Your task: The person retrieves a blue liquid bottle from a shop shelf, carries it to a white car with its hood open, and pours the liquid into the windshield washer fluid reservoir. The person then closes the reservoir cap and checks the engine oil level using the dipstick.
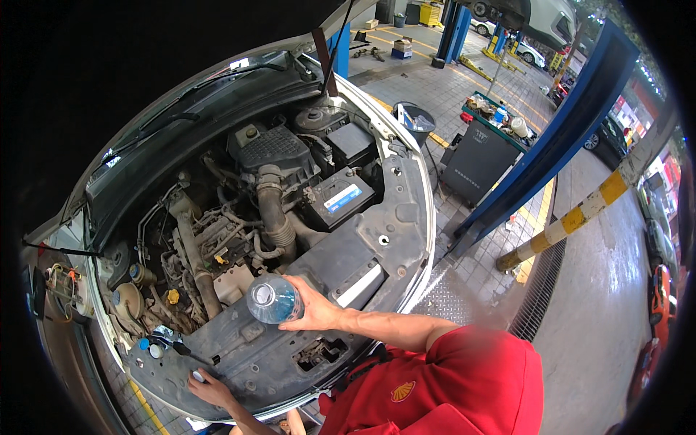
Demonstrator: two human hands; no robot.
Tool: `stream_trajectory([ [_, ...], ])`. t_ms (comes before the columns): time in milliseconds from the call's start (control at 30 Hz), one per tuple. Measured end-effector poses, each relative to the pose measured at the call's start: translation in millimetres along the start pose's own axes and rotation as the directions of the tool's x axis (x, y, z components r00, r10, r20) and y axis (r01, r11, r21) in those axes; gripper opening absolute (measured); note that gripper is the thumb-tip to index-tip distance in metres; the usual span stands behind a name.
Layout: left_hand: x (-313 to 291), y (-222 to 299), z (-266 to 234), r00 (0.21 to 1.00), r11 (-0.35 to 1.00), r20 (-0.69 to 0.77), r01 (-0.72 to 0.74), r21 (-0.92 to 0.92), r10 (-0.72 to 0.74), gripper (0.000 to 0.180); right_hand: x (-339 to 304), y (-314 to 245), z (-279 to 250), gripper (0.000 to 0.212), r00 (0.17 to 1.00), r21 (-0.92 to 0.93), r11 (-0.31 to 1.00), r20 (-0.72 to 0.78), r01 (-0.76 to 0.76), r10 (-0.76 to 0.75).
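Observation:
In my right hand (313, 305) is a clear plastic bottle (271, 308) with blue liquid inside. Its round neck points up, over the front panel of a car's engine bay, and seems to have no cap on. My left hand (209, 391) rests low at the front edge of that panel, fingers closed around a small white cap-like piece (198, 376). Just beyond it lies a dark tool with a slim handle (181, 349). Near that sit a blue cap (144, 344) and a white round cap (156, 351).
The raised hood (145, 87) hangs over the engine bay. A battery (339, 199), an air filter box (272, 148) and a yellow cap (172, 296) show inside. To the right stand a grey tool cart (478, 163), a black bin (415, 119) and a blue lift post (551, 138).

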State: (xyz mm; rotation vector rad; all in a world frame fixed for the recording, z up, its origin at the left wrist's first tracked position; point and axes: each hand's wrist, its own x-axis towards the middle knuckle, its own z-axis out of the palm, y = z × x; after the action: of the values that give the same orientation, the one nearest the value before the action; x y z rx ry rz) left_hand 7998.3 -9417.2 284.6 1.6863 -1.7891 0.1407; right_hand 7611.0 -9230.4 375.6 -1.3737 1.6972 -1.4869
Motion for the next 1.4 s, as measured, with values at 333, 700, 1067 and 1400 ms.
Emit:
stream_trajectory([
  [333,-1,10,-6,0.993,0.996,0.073,0.094,0.007,-0.094,0.050,22,-11,-2,0.106,1.000,-0.014,1.000,0.011,0.008,-0.007],
  [700,1,5,-5,0.993,0.996,0.082,0.089,-0.024,-0.087,0.052,114,-73,30,0.102,0.967,-0.109,0.968,0.149,0.224,-0.207],
  [1067,-1,-2,2,1.000,1.000,0.011,0.004,0.003,-0.004,0.057,191,-98,111,0.110,0.860,-0.320,0.829,0.395,0.458,-0.323],
  [1400,0,-2,3,0.999,0.999,-0.008,-0.035,0.015,0.035,0.052,227,-82,169,0.105,0.813,-0.449,0.728,0.523,0.518,-0.256],
])
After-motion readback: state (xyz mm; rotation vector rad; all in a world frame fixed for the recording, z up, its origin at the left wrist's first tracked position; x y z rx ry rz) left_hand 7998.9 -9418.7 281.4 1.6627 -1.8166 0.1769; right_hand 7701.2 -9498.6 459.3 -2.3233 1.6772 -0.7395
